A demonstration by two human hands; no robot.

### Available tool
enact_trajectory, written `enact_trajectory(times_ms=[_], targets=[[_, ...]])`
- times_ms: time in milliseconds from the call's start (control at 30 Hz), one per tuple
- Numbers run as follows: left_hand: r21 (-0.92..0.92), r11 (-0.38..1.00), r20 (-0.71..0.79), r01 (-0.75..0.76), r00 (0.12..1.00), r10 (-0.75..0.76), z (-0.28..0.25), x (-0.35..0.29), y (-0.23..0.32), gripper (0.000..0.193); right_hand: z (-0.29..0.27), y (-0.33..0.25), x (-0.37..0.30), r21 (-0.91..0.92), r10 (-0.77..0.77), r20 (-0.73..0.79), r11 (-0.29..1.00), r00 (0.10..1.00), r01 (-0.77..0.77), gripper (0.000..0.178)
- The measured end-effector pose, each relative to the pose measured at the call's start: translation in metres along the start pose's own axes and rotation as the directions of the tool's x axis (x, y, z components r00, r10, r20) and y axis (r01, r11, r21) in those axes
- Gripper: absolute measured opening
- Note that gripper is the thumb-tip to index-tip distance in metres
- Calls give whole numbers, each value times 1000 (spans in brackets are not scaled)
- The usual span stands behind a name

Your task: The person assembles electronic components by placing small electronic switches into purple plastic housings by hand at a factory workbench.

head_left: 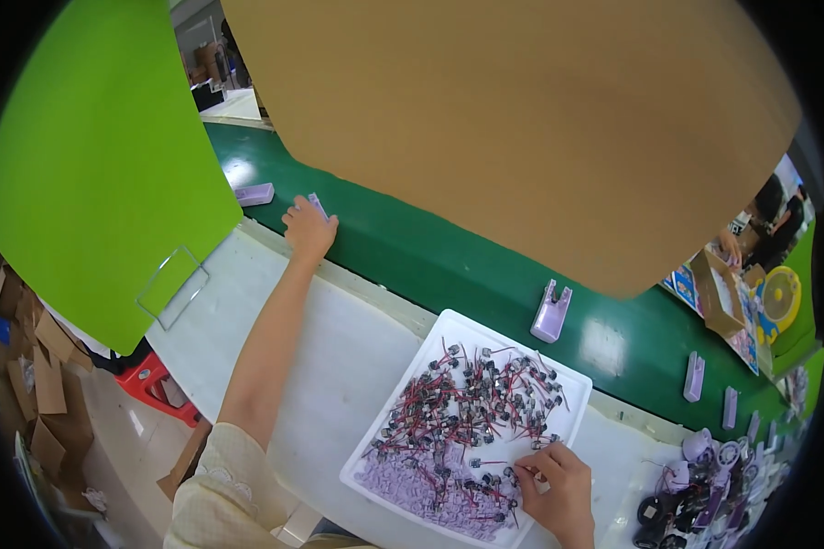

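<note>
My left hand [309, 231] reaches over the green belt surface, its fingers closed around a light-purple plastic housing [317, 203]. The hand covers part of that housing. At the lower right, my right hand [558, 487] is over the edge of a white tray [572, 384]. Its thumb and forefinger pinch at a small dark component with red wires [509, 472], partly hidden by the fingertips. A pile of similar black components with red wires [467, 393] fills the tray's far part. Small purple plastic pieces [403, 485] lie heaped in its near left part.
Other purple housings [551, 313] are spaced along the green belt [412, 252]. A brown board [540, 119] hangs above it, and a green panel [110, 174] stands left. Purple and black parts [705, 485] are piled at right. A red stool [160, 389] and cartons are lower left.
</note>
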State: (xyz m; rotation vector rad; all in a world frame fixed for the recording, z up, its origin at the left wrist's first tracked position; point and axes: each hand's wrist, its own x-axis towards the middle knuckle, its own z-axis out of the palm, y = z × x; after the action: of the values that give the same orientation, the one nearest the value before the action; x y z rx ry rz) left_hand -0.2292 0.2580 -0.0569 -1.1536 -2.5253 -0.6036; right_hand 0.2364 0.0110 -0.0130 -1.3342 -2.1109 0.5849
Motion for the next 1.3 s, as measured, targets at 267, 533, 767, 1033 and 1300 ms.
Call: enact_trajectory(times_ms=[267,533,767,1033,1300], targets=[[-329,880,10,-343,930,366,-65,-58,14,69,3,8,4,17,-1,-12,1000,1000,1,17],[-375,734,114,-566,758,642,-162,-202,-1,71,-8,-4,11,269,196,11,944,981,-191,16],[-417,788,352,-453,719,599,-190,-218,-26,61,-8,-28,47,424,17,56,905,998,-39,14],[-800,343,259,-492,233,938,-144,-88,-18,69,54,-74,128,381,-107,80,922,991,69,7],[-922,348,359,-172,-36,933,-107,-100,-32,130,115,-84,162,123,-169,96,980,981,157,7]])
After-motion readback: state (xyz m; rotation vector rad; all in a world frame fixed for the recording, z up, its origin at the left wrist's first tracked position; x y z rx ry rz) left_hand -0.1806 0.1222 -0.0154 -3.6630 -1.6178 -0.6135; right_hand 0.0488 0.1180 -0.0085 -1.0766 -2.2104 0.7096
